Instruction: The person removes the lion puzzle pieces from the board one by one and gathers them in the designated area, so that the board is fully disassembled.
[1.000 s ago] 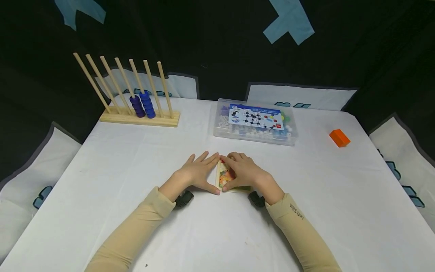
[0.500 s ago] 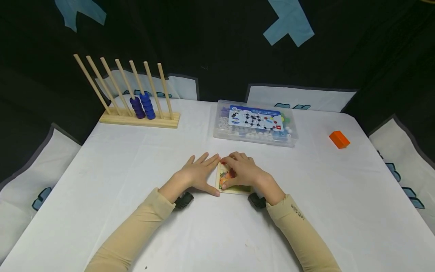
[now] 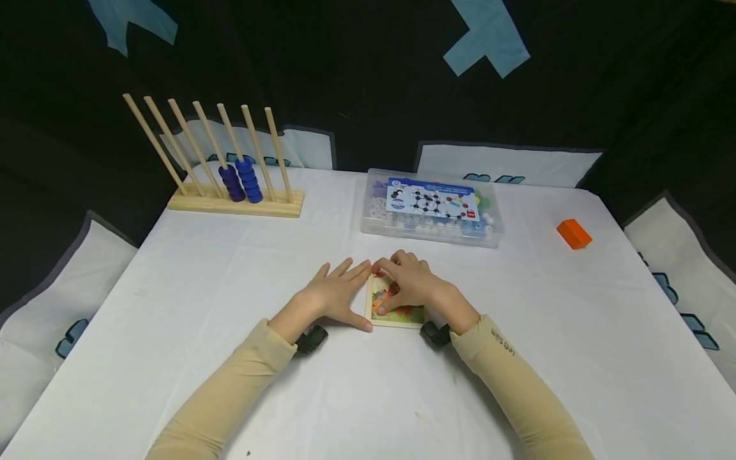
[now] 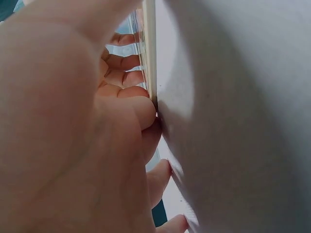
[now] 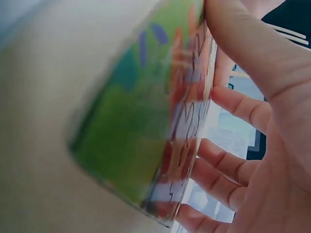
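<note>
A small picture board [image 3: 414, 316] with a pale wooden frame lies flat on the white table. It carries a colourful green, red and orange picture. My left hand [image 3: 335, 297] is spread beside the board's left edge, fingers straight and thumb at its lower left corner. Over the board arches my right hand [image 3: 415, 284], thumb and bent fingers apart. The right fingertips [image 4: 127, 63] meet the picture side of the board in the left wrist view. In the right wrist view the printed picture [image 5: 126, 131] shows close up; the hand hides part of it in the head view.
A wooden peg stand [image 3: 236, 206] with purple and blue beads stands at the back left. Behind the hands sits a clear plastic case [image 3: 431, 227] of small parts. An orange block [image 3: 574, 234] lies near the right side. Dark cloth hangs behind the table.
My right hand has shifted slightly up and to the right, its thumb moving off the board's lower left corner and uncovering more of the lower picture. My left hand stays put.
</note>
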Motion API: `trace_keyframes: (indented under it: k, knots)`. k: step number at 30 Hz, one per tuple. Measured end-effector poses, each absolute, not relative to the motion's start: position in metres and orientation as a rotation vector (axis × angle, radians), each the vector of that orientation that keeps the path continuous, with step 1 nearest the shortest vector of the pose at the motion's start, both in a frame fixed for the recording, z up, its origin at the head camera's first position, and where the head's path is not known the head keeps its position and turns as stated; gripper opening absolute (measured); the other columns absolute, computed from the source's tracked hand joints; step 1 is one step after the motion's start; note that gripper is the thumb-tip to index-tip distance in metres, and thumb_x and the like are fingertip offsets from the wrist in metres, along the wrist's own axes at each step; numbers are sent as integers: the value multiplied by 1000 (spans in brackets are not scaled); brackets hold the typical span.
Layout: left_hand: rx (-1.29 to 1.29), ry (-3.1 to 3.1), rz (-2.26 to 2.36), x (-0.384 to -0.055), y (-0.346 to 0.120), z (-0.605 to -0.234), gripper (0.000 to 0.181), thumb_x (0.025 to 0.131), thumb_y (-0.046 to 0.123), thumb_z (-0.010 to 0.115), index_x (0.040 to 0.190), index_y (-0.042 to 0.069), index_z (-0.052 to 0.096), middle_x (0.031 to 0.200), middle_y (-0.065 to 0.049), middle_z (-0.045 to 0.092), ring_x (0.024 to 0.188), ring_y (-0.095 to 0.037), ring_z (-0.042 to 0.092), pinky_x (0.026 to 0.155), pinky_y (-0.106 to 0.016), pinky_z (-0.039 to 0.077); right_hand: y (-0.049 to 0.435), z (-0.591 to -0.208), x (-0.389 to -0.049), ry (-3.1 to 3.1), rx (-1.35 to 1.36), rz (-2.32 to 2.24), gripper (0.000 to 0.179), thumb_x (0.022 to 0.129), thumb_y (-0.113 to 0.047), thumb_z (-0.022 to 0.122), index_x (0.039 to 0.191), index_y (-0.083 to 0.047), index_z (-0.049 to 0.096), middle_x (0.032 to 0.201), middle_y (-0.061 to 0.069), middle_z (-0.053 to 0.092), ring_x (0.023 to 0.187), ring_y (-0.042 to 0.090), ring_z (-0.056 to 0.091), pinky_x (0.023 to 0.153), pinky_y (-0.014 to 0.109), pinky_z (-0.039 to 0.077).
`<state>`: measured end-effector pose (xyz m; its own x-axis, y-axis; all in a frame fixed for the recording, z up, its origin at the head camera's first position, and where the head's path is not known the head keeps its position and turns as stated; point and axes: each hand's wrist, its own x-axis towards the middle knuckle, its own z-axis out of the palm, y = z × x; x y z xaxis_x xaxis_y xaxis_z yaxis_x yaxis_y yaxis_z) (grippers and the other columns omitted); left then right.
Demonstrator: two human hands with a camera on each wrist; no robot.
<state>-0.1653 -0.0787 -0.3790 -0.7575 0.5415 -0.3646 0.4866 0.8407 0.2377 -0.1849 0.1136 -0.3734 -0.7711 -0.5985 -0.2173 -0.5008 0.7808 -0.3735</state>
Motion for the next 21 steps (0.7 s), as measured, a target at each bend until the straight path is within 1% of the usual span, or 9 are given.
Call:
trace_keyframes:
  k: [4, 10, 12, 14, 17, 21]
  knots:
    - [768, 2595, 179, -166, -79, -380, 114, 64, 72, 59, 147, 15, 6, 151, 2, 0, 136, -26, -3, 103, -56, 3, 113, -373, -186, 2638, -830, -425, 72, 68, -48, 74, 128, -21, 44, 118, 13, 40, 102, 27, 38, 81, 44, 32]
    - [774, 2590, 178, -168, -79, -380, 113, 65, 72, 59, 147, 15, 5, 151, 1, 0, 136, -26, -3, 103, -56, 3, 115, -372, -191, 2618, -825, -395, 71, 67, -48, 75, 126, -23, 43, 117, 12, 37, 100, 26, 34, 80, 42, 30]
    - [776, 2590, 177, -168, -79, -380, 113, 65, 72, 59, 147, 15, 5, 151, 1, 0, 136, -26, -3, 103, -56, 3, 117, -370, -193, 2583, -834, -426, 71, 68, -45, 76, 126, -21, 44, 116, 12, 35, 99, 25, 35, 81, 40, 32]
    - [778, 2591, 175, -168, -79, -380, 113, 65, 72, 59, 147, 15, 6, 151, 1, 0, 136, -26, -3, 103, -56, 3, 117, -369, -196, 2525, -843, -470, 71, 68, -41, 77, 126, -19, 42, 114, 12, 34, 98, 24, 39, 83, 38, 35]
    - [777, 2594, 173, -168, -79, -380, 113, 65, 73, 58, 147, 14, 6, 151, 1, 0, 136, -26, -2, 103, -56, 3, 117, -369, -200, 2428, -837, -542, 73, 69, -35, 78, 127, -15, 40, 111, 11, 34, 97, 21, 43, 83, 36, 41]
    - [776, 2593, 181, -168, -79, -381, 114, 65, 73, 58, 147, 15, 6, 151, 2, 0, 136, -26, -3, 103, -56, 3, 117, -370, -205, 2374, -825, -516, 73, 70, -33, 77, 128, -15, 37, 111, 10, 35, 100, 21, 43, 86, 37, 40]
